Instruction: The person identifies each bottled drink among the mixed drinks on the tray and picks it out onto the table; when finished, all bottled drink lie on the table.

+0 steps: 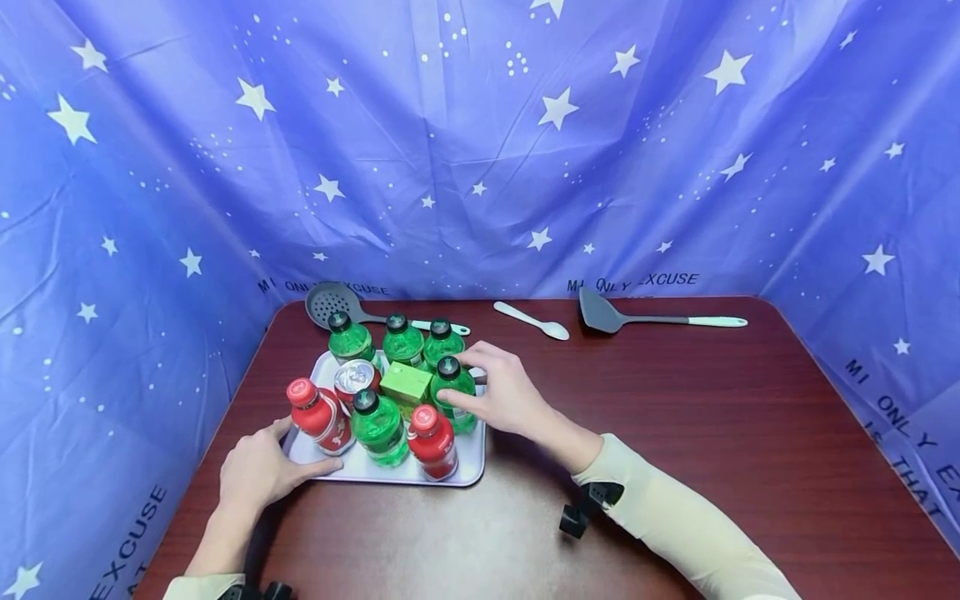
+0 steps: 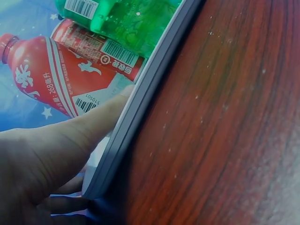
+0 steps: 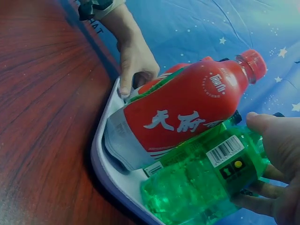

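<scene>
A white tray (image 1: 360, 475) on the table carries green bottles, red bottles, a can and a box. My left hand (image 1: 258, 467) grips the tray's left front corner; in the left wrist view its thumb (image 2: 105, 112) lies over the rim beside a red bottle (image 2: 51, 70). My right hand (image 1: 510, 392) holds a green bottle (image 1: 459, 412) at the tray's right side, thumb in front and fingers behind. A second red bottle (image 1: 435, 450) stands at the front right, next to a green bottle (image 1: 382, 437). Between them sit the red can (image 1: 356, 379) and a light-green box (image 1: 407, 383).
Behind the tray lies a grey slotted skimmer (image 1: 332, 302), partly hidden by bottles. A white spoon (image 1: 532, 321) and a grey spatula (image 1: 603, 315) lie along the table's back edge. Starry blue cloth (image 1: 450, 167) surrounds the brown table (image 1: 675, 417).
</scene>
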A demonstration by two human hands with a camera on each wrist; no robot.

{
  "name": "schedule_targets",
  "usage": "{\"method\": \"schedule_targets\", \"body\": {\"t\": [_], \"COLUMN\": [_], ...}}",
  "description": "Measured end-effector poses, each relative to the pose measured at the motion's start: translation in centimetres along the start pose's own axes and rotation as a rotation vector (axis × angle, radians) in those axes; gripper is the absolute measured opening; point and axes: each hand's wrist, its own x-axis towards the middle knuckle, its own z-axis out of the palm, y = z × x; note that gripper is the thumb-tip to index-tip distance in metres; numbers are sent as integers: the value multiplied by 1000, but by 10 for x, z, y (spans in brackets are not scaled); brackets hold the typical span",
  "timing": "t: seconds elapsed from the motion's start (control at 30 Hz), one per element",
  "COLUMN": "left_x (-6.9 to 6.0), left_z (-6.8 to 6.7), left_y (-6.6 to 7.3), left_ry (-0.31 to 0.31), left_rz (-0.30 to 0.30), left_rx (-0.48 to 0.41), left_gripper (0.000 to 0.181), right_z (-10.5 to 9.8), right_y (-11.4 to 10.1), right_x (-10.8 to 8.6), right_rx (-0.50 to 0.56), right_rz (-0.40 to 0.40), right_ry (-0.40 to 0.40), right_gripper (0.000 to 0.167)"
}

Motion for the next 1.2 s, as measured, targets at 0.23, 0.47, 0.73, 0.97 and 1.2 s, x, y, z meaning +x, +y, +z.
{"method": "schedule_targets", "body": {"t": [0.23,0.47,0.73,0.97,1.2], "left_x": [-2,-3,-5,-7,-7], "left_z": [-2,-1,1,0,-2], "left_y": [-1,-1,0,4,4], "left_ry": [-28,-49,-55,-69,-69], "left_rz": [28,38,32,18,15], "left_rx": [4,15,36,34,31], "left_gripper": [136,141,148,149,148], "right_z": [-5,-20,-52,-80,-98], "right_y": [1,2,3,14,30], "right_x": [-1,-1,1,-1,-5], "right_rx": [6,43,87,-5,-55], "right_rz": [13,38,102,156,192], "right_ry": [-3,28,85,148,198], "right_gripper": [38,34,32,33,30]}}
